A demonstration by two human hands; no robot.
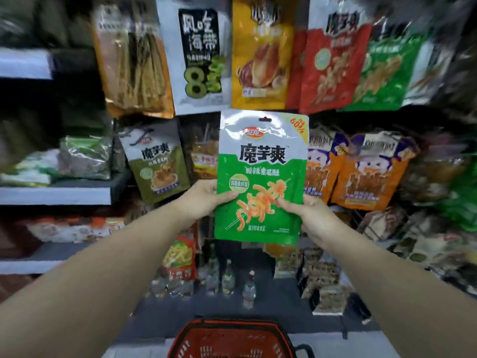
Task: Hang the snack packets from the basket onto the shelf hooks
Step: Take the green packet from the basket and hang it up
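Green-and-silver snack packet (pixel 262 177) is upright at frame centre, in front of the shelf hooks' hanging packs. My left hand (pixel 204 200) pinches its edge at 9 o'clock, my right hand (pixel 307 213) at 4 o'clock, both arms stretched forward. At 12 o'clock hangs a yellow pack (pixel 260 55); at 6 o'clock sits the red basket (pixel 232 339) on the floor.

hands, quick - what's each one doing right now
Left hand: holding the green snack packet by its left edge.
Right hand: holding the same packet by its right edge.
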